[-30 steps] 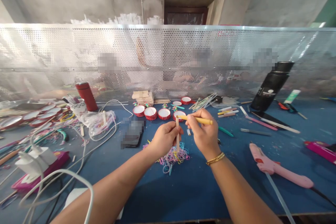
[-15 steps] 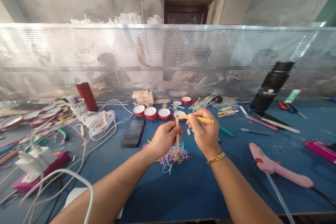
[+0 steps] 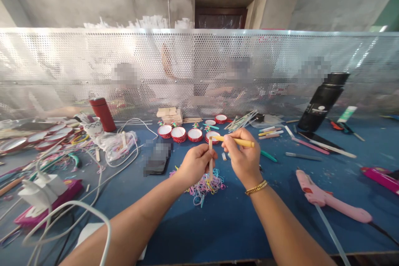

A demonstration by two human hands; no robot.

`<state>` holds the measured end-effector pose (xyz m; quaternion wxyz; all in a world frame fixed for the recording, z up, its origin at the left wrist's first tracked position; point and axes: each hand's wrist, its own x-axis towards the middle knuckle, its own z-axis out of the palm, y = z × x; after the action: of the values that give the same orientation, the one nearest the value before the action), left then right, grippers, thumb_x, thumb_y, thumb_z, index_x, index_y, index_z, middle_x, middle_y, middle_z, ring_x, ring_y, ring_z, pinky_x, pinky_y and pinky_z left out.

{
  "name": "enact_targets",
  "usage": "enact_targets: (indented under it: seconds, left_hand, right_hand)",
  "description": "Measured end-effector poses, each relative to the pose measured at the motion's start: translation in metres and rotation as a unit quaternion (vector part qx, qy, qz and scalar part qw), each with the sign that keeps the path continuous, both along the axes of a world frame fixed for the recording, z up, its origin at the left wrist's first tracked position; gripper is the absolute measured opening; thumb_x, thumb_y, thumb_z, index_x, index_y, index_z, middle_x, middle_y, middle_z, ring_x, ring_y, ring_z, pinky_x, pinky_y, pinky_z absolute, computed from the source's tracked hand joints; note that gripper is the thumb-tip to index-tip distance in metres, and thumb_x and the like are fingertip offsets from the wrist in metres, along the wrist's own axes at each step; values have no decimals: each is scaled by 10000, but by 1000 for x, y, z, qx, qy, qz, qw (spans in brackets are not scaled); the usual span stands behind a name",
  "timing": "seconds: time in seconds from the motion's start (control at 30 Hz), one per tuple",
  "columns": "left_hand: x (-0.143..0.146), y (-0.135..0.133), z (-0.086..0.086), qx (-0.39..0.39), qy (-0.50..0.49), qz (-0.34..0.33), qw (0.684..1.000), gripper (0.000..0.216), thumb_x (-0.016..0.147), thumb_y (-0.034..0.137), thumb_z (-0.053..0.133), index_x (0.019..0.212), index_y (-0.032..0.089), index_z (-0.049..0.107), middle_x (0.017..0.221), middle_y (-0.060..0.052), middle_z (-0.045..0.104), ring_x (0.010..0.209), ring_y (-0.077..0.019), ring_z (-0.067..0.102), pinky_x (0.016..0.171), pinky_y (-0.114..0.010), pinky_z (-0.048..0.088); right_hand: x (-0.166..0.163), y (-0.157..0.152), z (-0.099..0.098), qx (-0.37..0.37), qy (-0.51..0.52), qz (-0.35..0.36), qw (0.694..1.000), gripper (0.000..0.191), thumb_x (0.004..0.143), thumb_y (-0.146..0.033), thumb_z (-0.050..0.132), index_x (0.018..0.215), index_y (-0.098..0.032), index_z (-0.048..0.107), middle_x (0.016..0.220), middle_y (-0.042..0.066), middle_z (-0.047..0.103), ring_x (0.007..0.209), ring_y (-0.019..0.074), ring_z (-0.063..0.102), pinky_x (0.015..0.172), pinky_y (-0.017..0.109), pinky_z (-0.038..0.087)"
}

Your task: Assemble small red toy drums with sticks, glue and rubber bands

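Observation:
My left hand pinches a flat wooden craft stick, held upright near the middle of the view. In my right hand is a yellow marker pen, lying nearly level with its tip at the top end of the stick. Whether the tip touches the wood I cannot tell for sure. Beneath the hands lies a heap of colourful small rubber bands. Just behind them stand several small red-and-white drums, stacked in a row.
A pink hot glue gun lies at right, before a black bottle. A phone, white cables and a red flask are at left. Several markers lie right of the drums. A perforated metal screen closes the back.
Hardly anything differs. Both hands, the stick and the marker keep almost the same position.

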<state>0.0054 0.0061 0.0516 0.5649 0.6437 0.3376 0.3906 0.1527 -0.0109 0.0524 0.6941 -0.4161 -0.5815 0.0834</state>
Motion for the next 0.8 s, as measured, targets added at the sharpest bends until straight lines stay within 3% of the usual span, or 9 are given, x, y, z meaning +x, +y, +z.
enact_targets:
  seconds: [0.8]
  left_hand:
    - [0,0,2,10,0,12,1000,231,841,384,547,744,175,556,586,30,542,428,-71,397,436,-220,302]
  right_hand:
    - [-1,-3,0,-2,2,14,1000,205,887,-294,612,706,-213,561,621,-21,620,559,138,578,592,290,455]
